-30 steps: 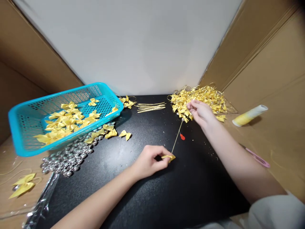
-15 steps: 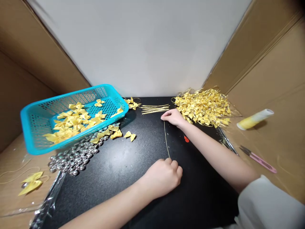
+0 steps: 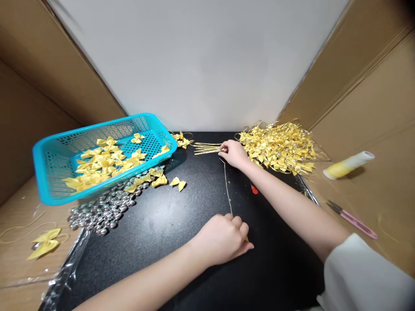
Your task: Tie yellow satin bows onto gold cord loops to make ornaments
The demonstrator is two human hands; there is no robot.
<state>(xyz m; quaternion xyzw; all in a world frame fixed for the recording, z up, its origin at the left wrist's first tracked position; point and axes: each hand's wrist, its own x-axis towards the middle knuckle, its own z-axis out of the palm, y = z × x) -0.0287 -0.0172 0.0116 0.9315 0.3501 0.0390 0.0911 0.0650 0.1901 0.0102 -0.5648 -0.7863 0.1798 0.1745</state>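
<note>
My left hand [image 3: 223, 239] is closed near the middle of the black tabletop [image 3: 155, 263], palm down. From it a thin pale-gold cord [image 3: 227, 188] runs away from me to a short bent end. A bit of yellow shows under its fingers; the rest of that piece is hidden. Farther back, my right hand [image 3: 235, 154] has its thumb and fingertips bent around the right ends of several gold cord lengths [image 3: 205, 149] laid side by side. The thin cord's far end lies just below those fingertips, apart from them.
At left, a blue basket [image 3: 39, 172] holds yellow bows, beside silver beads [image 3: 106, 211] and a loose bow [image 3: 178, 183]. A heap of yellow bows [image 3: 279, 147] lies back right. Pink-handled snips [image 3: 353, 219], a yellow-white tube [image 3: 348, 165] and a red piece [image 3: 254, 189] are at right.
My right hand has let go of the thin cord's far end and moved slightly up to the gold cord lengths. My left hand's thumb now shows, with a bit of yellow beside it.
</note>
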